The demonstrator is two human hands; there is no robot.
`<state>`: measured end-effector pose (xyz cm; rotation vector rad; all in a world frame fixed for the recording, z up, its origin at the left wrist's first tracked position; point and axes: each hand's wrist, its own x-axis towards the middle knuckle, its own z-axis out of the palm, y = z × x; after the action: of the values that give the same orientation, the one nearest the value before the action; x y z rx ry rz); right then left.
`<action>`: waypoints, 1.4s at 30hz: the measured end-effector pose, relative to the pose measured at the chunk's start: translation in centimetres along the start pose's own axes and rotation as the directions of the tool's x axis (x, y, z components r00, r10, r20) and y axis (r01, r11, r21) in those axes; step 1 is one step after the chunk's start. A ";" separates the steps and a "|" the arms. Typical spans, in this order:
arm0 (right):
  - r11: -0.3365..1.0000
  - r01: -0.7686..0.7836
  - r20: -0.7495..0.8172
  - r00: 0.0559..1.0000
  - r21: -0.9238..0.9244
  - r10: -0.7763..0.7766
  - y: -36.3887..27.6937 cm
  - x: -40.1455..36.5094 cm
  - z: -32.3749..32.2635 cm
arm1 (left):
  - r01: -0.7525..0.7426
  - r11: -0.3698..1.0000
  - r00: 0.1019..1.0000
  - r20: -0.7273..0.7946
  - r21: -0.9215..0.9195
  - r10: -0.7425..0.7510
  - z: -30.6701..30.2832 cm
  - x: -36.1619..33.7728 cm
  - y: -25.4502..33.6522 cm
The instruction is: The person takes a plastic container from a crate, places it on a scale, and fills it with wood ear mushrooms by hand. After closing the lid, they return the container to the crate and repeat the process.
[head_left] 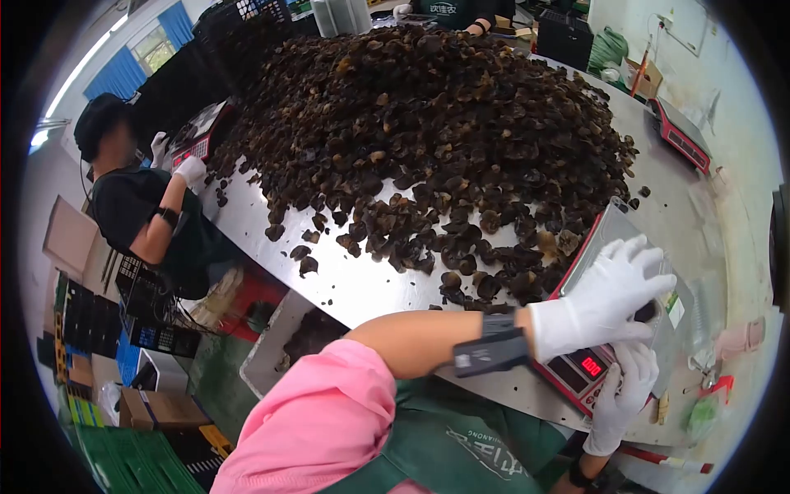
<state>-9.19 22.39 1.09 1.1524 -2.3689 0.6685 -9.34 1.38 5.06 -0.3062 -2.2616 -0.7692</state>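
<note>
My left hand, in a white glove, reaches across the red digital scale with its fingers spread over the metal weighing plate. A small dark piece shows just beneath its fingers. The lit red display reads 0.00. My right hand, also gloved, lies at the scale's front corner beside the display, fingers extended and partly behind the left hand. A large heap of dried dark brown fungus covers much of the metal table, its loose pieces reaching the scale's left edge.
A person at the left works at another scale. Another person stands beyond the heap. A third scale sits at the right by the wall. A white bin stands below the table's near edge.
</note>
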 end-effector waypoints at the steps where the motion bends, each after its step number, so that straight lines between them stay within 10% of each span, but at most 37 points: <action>1: 1.000 -0.003 -0.024 1.000 -0.008 0.003 0.0 -0.3 -0.2 | -0.075 0.996 0.987 -0.144 -0.051 0.067 -1.3 -0.8 -0.4; 6: 0.994 0.107 -0.211 0.972 -0.013 -0.107 -1.9 -2.1 -0.6 | 0.214 0.923 0.967 -0.200 0.320 -0.155 -10.2 -10.0 -7.1; 12: 0.891 0.146 0.083 0.976 0.431 -0.200 -6.9 -4.3 4.5 | 0.522 0.459 0.738 -0.111 0.719 -0.666 -19.5 -19.8 -15.8; 20: 0.876 0.121 0.161 0.962 0.466 -0.219 -9.7 -7.3 10.7 | 0.347 0.736 0.770 0.272 0.581 -0.577 -19.5 -20.1 -16.0; 36: 0.895 0.130 0.123 0.972 0.426 -0.200 -10.0 -7.1 10.7 | 0.366 0.733 0.854 0.106 0.573 -0.510 -19.9 -20.4 -15.8; 42: 0.880 0.130 0.084 0.979 0.457 -0.188 -9.7 -7.5 10.8 | 0.200 0.857 0.980 -0.094 0.475 -0.176 -17.9 -12.8 -10.5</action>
<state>1.16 15.35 -9.41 1.6050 -2.2454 1.1587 5.37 -17.79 1.58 0.1735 -2.3689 -0.2739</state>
